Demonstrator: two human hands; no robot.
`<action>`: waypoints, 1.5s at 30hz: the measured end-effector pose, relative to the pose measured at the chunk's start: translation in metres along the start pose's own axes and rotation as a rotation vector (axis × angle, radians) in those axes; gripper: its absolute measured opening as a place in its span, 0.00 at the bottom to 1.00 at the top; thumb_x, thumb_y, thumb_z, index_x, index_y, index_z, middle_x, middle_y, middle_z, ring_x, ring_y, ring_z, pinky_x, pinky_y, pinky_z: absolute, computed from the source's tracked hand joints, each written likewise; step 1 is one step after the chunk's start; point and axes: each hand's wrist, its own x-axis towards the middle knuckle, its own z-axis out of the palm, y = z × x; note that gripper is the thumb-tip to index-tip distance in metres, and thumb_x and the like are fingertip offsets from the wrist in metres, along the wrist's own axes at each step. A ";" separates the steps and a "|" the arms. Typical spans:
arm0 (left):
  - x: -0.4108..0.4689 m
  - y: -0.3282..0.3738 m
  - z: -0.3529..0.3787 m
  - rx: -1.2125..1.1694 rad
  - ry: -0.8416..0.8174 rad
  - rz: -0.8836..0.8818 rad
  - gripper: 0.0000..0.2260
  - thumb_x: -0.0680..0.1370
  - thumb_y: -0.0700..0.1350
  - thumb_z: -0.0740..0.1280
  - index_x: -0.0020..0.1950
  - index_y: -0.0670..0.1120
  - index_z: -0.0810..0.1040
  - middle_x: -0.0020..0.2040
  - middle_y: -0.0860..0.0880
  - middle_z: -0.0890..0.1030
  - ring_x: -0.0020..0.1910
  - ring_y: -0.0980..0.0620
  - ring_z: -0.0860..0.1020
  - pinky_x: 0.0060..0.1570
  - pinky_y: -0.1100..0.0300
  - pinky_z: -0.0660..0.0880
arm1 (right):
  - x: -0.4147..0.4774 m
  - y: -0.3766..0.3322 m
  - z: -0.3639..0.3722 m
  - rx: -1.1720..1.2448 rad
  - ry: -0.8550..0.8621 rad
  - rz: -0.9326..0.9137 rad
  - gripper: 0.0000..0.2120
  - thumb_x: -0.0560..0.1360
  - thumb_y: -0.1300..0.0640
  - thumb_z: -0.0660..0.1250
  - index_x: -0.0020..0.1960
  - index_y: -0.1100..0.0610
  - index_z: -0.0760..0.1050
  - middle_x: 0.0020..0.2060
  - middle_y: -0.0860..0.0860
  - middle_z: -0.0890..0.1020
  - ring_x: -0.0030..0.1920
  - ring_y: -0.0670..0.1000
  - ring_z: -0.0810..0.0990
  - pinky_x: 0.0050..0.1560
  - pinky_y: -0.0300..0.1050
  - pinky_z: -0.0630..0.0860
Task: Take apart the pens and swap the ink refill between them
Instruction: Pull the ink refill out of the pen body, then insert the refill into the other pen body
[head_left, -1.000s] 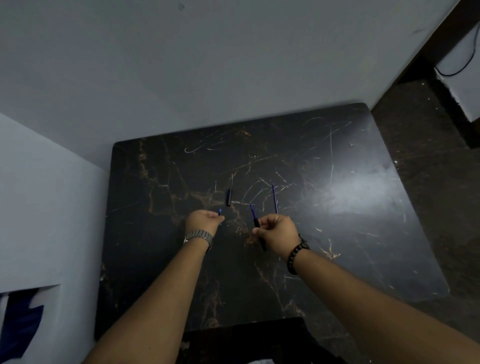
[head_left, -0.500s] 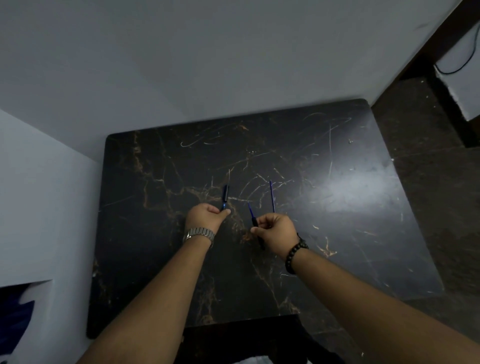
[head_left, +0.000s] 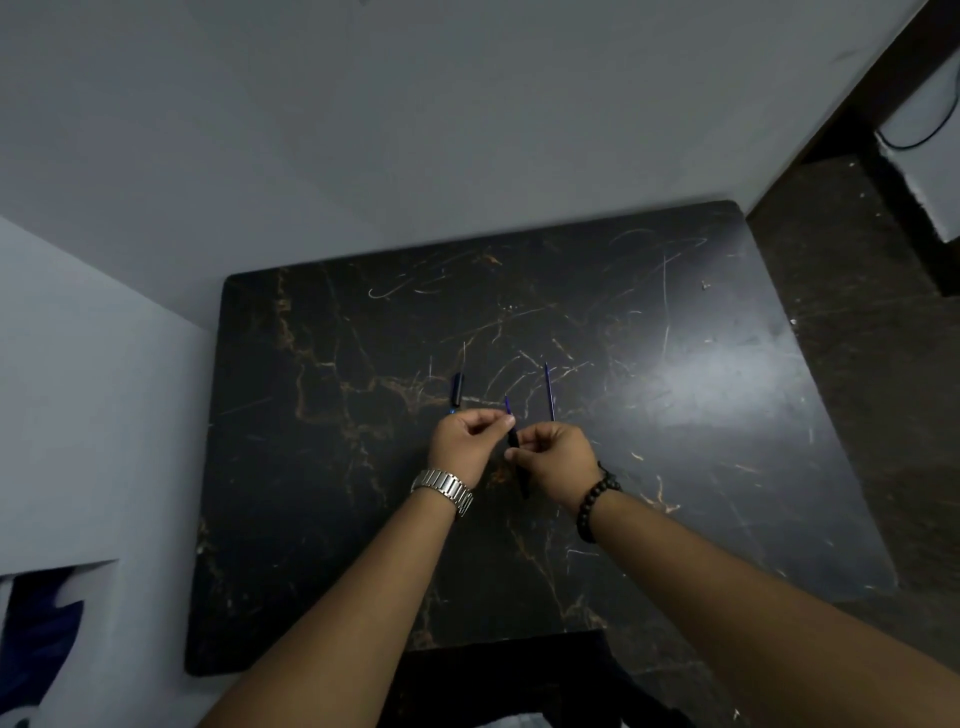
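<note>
My right hand (head_left: 558, 460) grips a dark pen barrel (head_left: 519, 467) that points down toward me, with a thin blue refill (head_left: 507, 404) sticking out of its far end. My left hand (head_left: 467, 441) pinches that refill where it meets the barrel, thumb and forefinger closed on it. A second blue refill (head_left: 548, 392) lies loose on the black marble table (head_left: 675, 467), just beyond my right hand. A short dark pen piece (head_left: 457, 391) lies on the table just beyond my left hand, with a small blue bit (head_left: 453, 412) at its near end.
The table stands in a corner, with grey walls (head_left: 363, 130) behind it and on its left. Dark floor (head_left: 857, 364) runs along the right edge. A white box with a black cable (head_left: 924, 140) sits at the far right. A blue and white object (head_left: 36, 639) lies at lower left.
My left hand set the short dark piece down beyond it, then moved right to pinch the refill in the barrel. My right hand stayed put with the barrel.
</note>
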 end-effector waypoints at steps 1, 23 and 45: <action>0.000 0.001 0.000 -0.009 0.012 -0.001 0.07 0.74 0.42 0.76 0.38 0.53 0.84 0.33 0.59 0.85 0.35 0.66 0.81 0.36 0.74 0.75 | -0.001 0.000 0.001 0.003 -0.002 -0.002 0.06 0.71 0.65 0.77 0.43 0.55 0.82 0.35 0.51 0.86 0.33 0.43 0.84 0.34 0.35 0.79; 0.067 0.002 -0.081 0.554 0.152 -0.160 0.07 0.70 0.50 0.77 0.42 0.47 0.87 0.42 0.48 0.87 0.41 0.51 0.83 0.43 0.61 0.73 | -0.014 0.010 0.004 -0.172 -0.142 0.035 0.07 0.73 0.60 0.76 0.51 0.59 0.85 0.48 0.55 0.87 0.50 0.54 0.86 0.54 0.51 0.83; -0.021 -0.018 -0.022 0.333 -0.276 0.080 0.07 0.68 0.46 0.80 0.44 0.53 0.86 0.38 0.53 0.87 0.39 0.59 0.85 0.44 0.62 0.82 | 0.013 0.000 0.003 0.061 0.055 -0.012 0.08 0.71 0.63 0.76 0.41 0.53 0.81 0.38 0.50 0.85 0.41 0.50 0.84 0.44 0.46 0.84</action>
